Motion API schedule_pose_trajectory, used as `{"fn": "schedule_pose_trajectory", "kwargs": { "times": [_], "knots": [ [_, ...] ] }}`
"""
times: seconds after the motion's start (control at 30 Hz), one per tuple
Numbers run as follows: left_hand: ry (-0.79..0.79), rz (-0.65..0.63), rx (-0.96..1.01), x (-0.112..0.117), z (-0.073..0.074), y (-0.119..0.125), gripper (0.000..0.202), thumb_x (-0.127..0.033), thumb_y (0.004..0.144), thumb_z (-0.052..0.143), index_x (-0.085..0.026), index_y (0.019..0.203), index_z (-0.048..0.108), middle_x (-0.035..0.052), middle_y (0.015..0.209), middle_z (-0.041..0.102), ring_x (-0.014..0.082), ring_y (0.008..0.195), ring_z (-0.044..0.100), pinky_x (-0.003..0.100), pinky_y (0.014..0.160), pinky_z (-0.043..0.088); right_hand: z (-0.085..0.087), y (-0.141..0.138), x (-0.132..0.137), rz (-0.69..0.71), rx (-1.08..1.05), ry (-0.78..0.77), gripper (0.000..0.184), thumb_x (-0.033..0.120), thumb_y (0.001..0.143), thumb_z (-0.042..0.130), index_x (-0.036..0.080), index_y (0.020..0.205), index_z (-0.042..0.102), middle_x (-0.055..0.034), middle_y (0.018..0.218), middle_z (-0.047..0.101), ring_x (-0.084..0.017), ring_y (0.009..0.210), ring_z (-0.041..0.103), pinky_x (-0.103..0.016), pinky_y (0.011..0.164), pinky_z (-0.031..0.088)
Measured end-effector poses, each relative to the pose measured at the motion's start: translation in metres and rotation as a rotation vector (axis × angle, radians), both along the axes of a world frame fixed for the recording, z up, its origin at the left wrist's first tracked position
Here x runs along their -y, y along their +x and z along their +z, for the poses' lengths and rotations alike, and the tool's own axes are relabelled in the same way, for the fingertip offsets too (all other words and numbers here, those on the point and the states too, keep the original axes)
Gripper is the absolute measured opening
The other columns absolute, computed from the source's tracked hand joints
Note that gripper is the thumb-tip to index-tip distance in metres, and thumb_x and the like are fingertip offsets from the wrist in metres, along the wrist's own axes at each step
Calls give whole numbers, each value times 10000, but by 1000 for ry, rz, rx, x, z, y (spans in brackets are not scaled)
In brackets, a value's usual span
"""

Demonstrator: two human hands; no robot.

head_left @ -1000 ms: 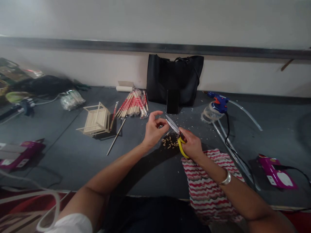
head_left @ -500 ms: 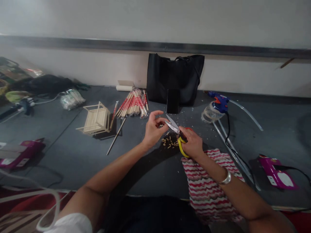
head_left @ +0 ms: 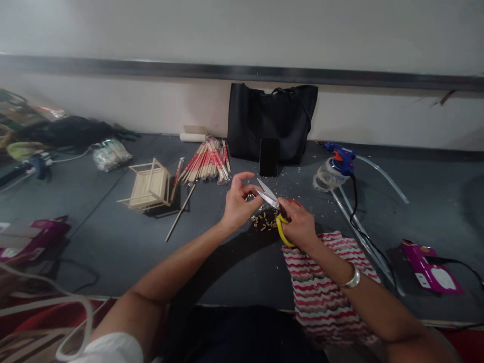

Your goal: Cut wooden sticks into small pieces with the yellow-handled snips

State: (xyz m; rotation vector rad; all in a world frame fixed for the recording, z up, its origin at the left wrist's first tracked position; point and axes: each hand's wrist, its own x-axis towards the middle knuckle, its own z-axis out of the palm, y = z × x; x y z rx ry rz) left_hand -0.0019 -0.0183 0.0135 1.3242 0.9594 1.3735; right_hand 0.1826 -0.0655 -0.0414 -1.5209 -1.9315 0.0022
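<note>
My right hand (head_left: 300,223) is wrapped round the yellow and red handles of a pair of scissors (head_left: 267,195), whose blades stand slightly apart and point to the upper left. Just left of the blade tips is my left hand (head_left: 239,205), thumb and fingers pinched together; whatever lies between them is too small to make out. Small cut wooden bits (head_left: 263,222) are scattered on the dark table (head_left: 223,267) below both hands. Farther left stands a little frame of thin sticks (head_left: 150,186), with a loose stick (head_left: 180,213) beside it.
Bundled chopsticks with red wrappers (head_left: 207,162) lie in front of a black bag (head_left: 272,118); a phone (head_left: 268,157) leans against that bag. At right are a blue glue gun (head_left: 342,160), glue sticks (head_left: 365,242) and a purple device (head_left: 431,267). Striped cloth (head_left: 327,292) lies under my right forearm.
Both hands and the scissors have shifted very slightly left. The grips look the same, and the blades are still apart.
</note>
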Motion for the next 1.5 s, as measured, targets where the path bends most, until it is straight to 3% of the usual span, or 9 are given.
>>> {"fn": "schedule_pose_trajectory", "kwargs": {
  "times": [0.17, 0.33, 0.43, 0.53, 0.7, 1.03, 1.23, 1.5],
  "knots": [
    [5, -15, 31, -1, 0, 0, 430, -98, 642, 711, -231, 1006, 524, -94, 634, 602, 106, 608, 620, 250, 644, 488, -2, -1, -1, 13, -61, -17, 474, 177, 720, 545, 245, 1163, 701, -42, 956, 758, -181, 743, 666, -290, 719, 565],
    [-18, -61, 88, -4, -1, 1, 295, -144, 674, 750, -202, 895, 564, -31, 719, 661, 104, 664, 627, 241, 659, 499, 4, 2, -6, -56, -155, -37, 335, 294, 818, 546, 205, 1094, 713, 8, 668, 670, -148, 554, 589, -257, 592, 519],
    [-56, -68, 113, -6, -3, 0, 205, -164, 660, 780, -182, 787, 620, -22, 694, 648, 91, 622, 579, 227, 613, 483, 7, 3, -8, -81, -188, -40, 309, 349, 842, 550, 202, 1059, 714, 32, 600, 613, -136, 508, 546, -249, 562, 492],
    [-118, -63, 150, -8, -4, 0, 164, -173, 638, 797, -174, 732, 662, -19, 670, 643, 83, 598, 544, 211, 564, 452, 8, 3, -8, -58, -193, -42, 308, 350, 839, 558, 202, 1062, 711, 34, 609, 607, -132, 508, 534, -249, 566, 486],
    [-194, -77, 238, -11, -4, -1, 155, -150, 613, 806, -185, 728, 709, -8, 729, 683, 94, 658, 580, 227, 625, 494, 7, 3, -7, -40, -204, -46, 315, 357, 845, 558, 211, 1082, 706, 35, 621, 608, -129, 509, 524, -249, 572, 489],
    [-368, -244, 452, -12, -4, -2, 169, -168, 633, 843, -190, 768, 744, -10, 731, 689, 76, 615, 591, 219, 626, 510, 6, 2, -6, 10, -178, -35, 332, 339, 849, 563, 198, 1111, 708, 10, 672, 645, -138, 552, 565, -257, 606, 510],
    [-393, -267, 491, -12, -6, -1, 131, -166, 679, 827, -187, 767, 732, -1, 748, 691, 85, 642, 602, 232, 653, 529, 4, 0, -5, 27, -125, 3, 332, 304, 843, 554, 192, 1110, 716, 0, 690, 673, -144, 573, 593, -252, 613, 523],
    [-421, -259, 545, -7, -3, 3, 150, -116, 667, 830, -151, 750, 710, -14, 720, 664, 71, 612, 585, 219, 659, 513, -2, 0, -3, -11, 15, 67, 420, 192, 753, 565, 228, 1145, 712, -31, 906, 763, -179, 777, 690, -259, 724, 553]
  ]
}}
